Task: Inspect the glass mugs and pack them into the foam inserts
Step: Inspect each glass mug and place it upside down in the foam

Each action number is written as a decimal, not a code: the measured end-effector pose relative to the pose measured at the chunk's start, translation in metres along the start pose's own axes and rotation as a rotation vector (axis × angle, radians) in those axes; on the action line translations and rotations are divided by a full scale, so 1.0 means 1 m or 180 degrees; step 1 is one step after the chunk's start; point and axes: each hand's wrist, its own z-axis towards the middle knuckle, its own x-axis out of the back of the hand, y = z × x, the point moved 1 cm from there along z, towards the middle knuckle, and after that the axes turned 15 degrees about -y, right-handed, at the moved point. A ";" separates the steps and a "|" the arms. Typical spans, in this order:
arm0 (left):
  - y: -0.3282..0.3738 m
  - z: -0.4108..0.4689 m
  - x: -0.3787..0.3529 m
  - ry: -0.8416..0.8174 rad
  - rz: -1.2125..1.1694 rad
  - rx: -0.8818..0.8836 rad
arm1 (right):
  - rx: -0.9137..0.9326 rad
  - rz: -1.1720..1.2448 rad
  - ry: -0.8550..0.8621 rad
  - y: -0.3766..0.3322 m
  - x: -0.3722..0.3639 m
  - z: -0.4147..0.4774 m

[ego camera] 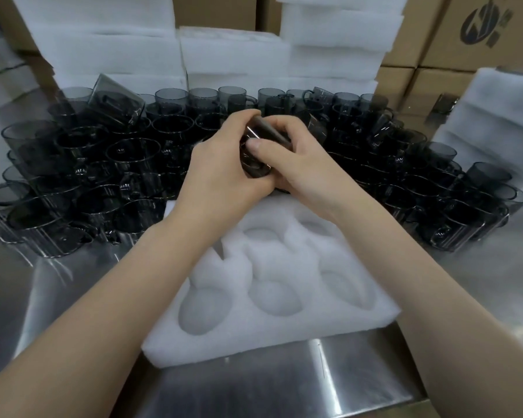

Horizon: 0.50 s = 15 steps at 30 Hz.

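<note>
Smoky glass mugs [127, 158] crowd the steel table [284, 384] in an arc from 9 to 3 o'clock. Foam sheet stacks [233, 55] stand at 12 and cartons [465, 31] at 1. At centre, above the far edge of the foam insert [284, 336], both forearms converge. The left hand [221, 170] and right hand [296, 164] curl round one mug [255, 168], the right thumb pressed on its side.

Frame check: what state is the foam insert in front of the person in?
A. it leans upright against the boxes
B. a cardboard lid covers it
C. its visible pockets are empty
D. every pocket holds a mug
C: the foam insert lies flat on the metal table with its visible pockets bare, while the left hand and right hand together hold one dark glass mug over its far edge.
</note>
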 end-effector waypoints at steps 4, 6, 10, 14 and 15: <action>0.003 -0.002 0.003 0.0059 -0.0040 -0.0168 | 0.0208 -0.0334 0.0065 -0.003 -0.002 -0.002; 0.004 -0.003 0.003 0.0113 -0.0038 -0.0217 | 0.0261 -0.0101 0.0094 -0.004 -0.003 -0.002; 0.008 -0.004 0.000 0.0095 0.0179 -0.0433 | 0.0092 0.0951 0.0145 -0.008 0.000 0.001; 0.010 -0.006 -0.002 0.0028 0.0550 -0.0879 | -0.0026 0.1983 -0.0215 -0.010 0.006 0.000; 0.009 -0.007 -0.002 0.0050 0.0544 -0.0956 | -0.0019 0.2112 -0.0379 -0.009 0.007 0.000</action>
